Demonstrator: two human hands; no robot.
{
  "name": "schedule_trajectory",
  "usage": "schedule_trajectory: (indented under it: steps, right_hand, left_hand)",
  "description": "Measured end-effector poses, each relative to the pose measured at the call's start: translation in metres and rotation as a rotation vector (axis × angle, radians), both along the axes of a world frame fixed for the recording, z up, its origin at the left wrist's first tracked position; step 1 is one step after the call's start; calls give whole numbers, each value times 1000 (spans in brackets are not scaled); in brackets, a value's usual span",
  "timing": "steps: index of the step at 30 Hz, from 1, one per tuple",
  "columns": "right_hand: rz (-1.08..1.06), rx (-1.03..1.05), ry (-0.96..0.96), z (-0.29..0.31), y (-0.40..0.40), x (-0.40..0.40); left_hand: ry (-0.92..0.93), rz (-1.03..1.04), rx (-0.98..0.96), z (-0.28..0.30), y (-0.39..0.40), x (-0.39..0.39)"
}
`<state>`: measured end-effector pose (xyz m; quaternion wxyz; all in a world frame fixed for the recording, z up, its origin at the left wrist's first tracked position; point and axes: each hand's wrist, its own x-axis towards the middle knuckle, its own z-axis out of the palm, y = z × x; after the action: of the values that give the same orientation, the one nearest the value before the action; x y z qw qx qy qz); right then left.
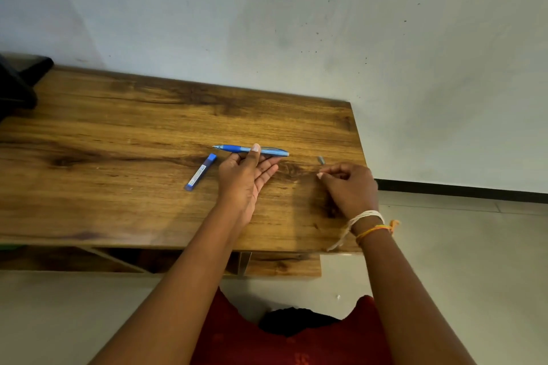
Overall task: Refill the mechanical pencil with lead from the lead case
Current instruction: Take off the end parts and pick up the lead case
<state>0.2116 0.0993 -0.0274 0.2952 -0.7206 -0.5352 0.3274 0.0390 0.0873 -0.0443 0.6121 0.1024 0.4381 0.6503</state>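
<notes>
Mid-frame, the left hand (247,175) clamps the mechanical pencil (250,150) lying left-right, open end toward the pinched-together right hand (348,187), lead case (201,172) lower left.

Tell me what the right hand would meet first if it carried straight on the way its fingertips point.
Likely the small grey cap lying on the table just ahead of the right hand; depth is hard to judge.

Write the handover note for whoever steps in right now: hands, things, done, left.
Left hand: palm up, thumb pinning the pencil on its fingers, tip pointing left.
Right hand: fingers pinched near the table's right edge; whether it holds anything is too small to tell.
Lead case: flat on the table, left of the left hand, untouched.
Small grey piece, perhaps the pencil's cap, lies beyond the right hand.
Left: get lead from the case, load, close.
</notes>
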Motion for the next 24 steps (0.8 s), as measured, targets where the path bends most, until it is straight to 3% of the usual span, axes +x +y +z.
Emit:
schedule_trajectory:
  steps: [8, 17, 24]
  right_hand:
    - [49, -27, -10, 1, 4, 15]
    - [-23, -150, 176, 4, 11, 33]
    - [-52, -124, 145, -1, 10, 31]
  left_hand:
    - [84, 0, 1, 0, 1, 5]
    - [97, -20, 1, -1, 1, 6]
    - [102, -32, 2, -2, -1, 6]
